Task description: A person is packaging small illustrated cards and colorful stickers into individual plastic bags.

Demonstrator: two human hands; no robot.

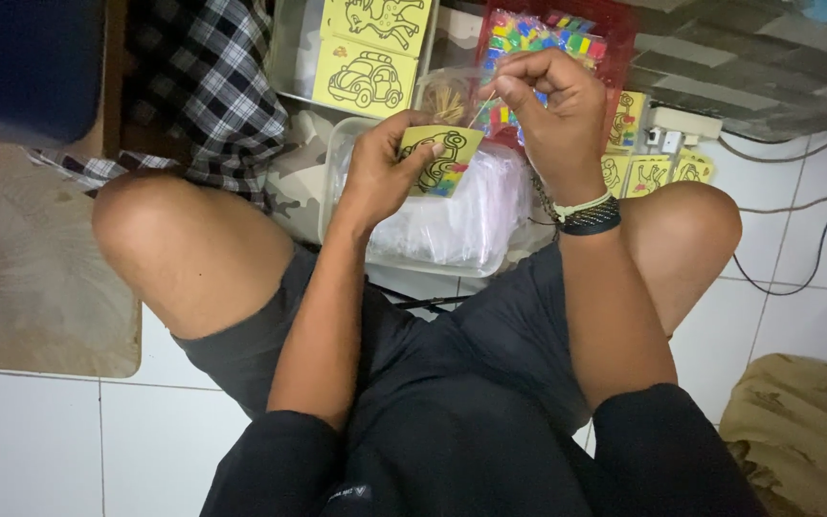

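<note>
My left hand [383,170] grips a small yellow card [440,153] printed with a black car outline, holding it by its left edge over a clear plastic tub. My right hand [549,113] is raised just above and to the right of the card, its fingertips pinched on a thin stick [481,108] whose tip points down at the card's top edge. A braided bracelet and a dark band circle my right wrist. I sit on the floor with both knees bent outward.
The clear tub [337,158] holds plastic bags. Behind it lie larger yellow picture cards [366,78], a bag of thin sticks [445,98], a red basket [614,33] of colourful packets and small yellow cards [649,174]. Cables [796,206] cross white tiles at right; a mat [31,278] lies left.
</note>
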